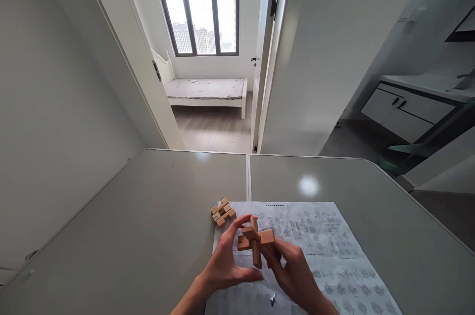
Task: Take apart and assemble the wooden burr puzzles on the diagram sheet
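Observation:
A partly assembled wooden burr puzzle (265, 237), made of crossing brown bars, is held up over the printed sheet. My right hand (293, 268) grips its right side between thumb and fingers. Around its left side curves my left hand (224, 258), thumb and index finger spread wide. The left index fingertip is at the puzzle's upper end, while the thumb lies just below its lower end. Several notched wooden pieces (223, 212) sit together on the table, beyond my left hand at the sheet's far left corner.
The large printed instruction sheet (319, 236) lies on the grey table (166, 226), covered in small diagrams. A tiny scrap (273, 299) rests on it near me. Past the table's far edge are a doorway, an open door (261, 58) and a bed (208, 88). A sink cabinet (408, 107) stands at right.

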